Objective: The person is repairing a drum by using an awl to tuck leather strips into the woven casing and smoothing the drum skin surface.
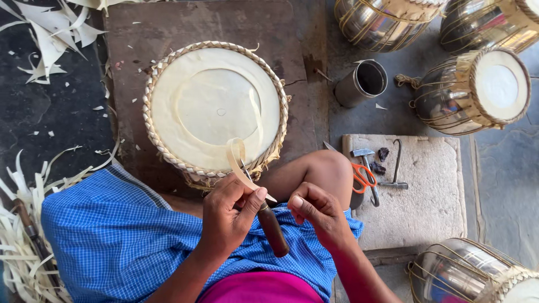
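Note:
A round drum head [216, 106] of cream hide with a braided rim stands on a brown board in front of my knees. A thin cream hide strip [236, 157] curls up from its near edge. My left hand [227, 216] pinches this strip under the thumb, against a knife [273, 229] with a dark wooden handle. The blade points up toward the drum rim. My right hand [317, 216] hovers just right of the knife handle with its fingers curled, and I see nothing in it. A blue checked cloth [118, 235] covers my lap.
A stone slab [426, 207] to the right carries a hammer [364, 160], orange-handled scissors [362, 177] and a metal hook [396, 165]. A metal cup [362, 83] stands behind it. Several steel drum bodies [471, 92] fill the right side. Hide offcuts [50, 33] litter the left.

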Demonstrator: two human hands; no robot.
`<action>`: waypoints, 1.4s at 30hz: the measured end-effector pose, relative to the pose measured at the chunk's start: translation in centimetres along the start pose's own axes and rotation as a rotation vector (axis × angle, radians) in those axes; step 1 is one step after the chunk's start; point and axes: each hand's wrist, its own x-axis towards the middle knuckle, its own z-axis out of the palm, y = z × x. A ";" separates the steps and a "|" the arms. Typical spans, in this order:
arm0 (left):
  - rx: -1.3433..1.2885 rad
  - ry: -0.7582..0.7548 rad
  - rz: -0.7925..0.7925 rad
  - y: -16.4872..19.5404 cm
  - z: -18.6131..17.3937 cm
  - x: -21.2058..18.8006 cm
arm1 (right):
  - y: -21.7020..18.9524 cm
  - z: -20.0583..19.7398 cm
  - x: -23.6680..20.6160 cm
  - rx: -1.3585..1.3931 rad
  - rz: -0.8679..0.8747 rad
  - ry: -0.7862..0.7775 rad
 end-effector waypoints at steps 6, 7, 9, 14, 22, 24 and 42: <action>0.100 0.105 0.074 -0.7 -1.2 0.8 | 0.4 2.2 0.3 -0.107 -0.060 0.053; 0.140 0.142 0.098 -0.9 -2.0 1.2 | 0.4 2.8 0.2 -0.172 -0.079 0.067; 0.222 0.232 0.062 -1.6 -4.1 2.3 | 0.4 4.0 0.1 -0.307 -0.061 0.000; 0.220 0.178 -0.024 -2.7 -8.2 4.1 | 0.3 6.4 0.2 -0.378 -0.065 -0.079; 0.368 0.222 0.165 -4.1 -2.6 3.0 | 2.4 6.4 1.1 -0.099 0.131 -0.104; 0.463 0.259 0.213 -4.9 -1.9 2.6 | 3.2 6.2 1.4 0.012 0.135 -0.139; 0.581 0.206 0.305 -6.1 -0.4 2.0 | 5.2 5.4 1.8 0.199 0.172 -0.194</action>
